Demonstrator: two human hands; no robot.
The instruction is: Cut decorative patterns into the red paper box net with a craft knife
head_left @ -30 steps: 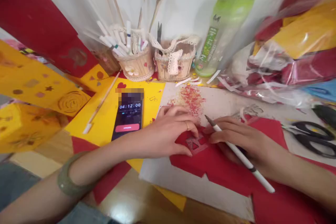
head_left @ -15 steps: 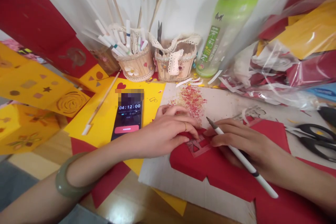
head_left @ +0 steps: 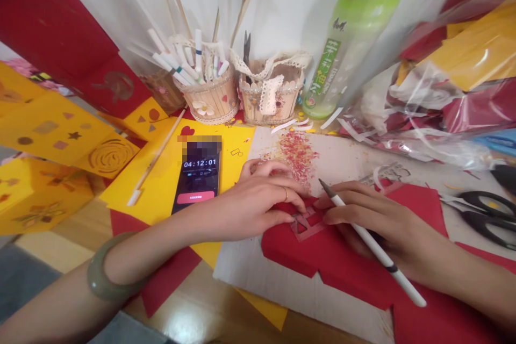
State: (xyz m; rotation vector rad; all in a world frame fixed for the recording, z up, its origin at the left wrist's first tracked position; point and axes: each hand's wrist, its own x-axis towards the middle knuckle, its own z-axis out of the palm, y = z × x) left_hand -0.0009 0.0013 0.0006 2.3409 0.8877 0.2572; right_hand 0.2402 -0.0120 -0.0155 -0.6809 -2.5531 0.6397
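On the phone at left, 04:12:01 is displayed; the lettering on its pink button cannot be read. Chinese characters, partly blurred, are printed on the far bottle.

A stencil lies on a card atop a board, between the left hand and right hand. Left of the board, a phone rests on a sheet. Behind stand 2 baskets, markers in the left basket, and to their right a bottle. Scissors lie far right, a bag behind.
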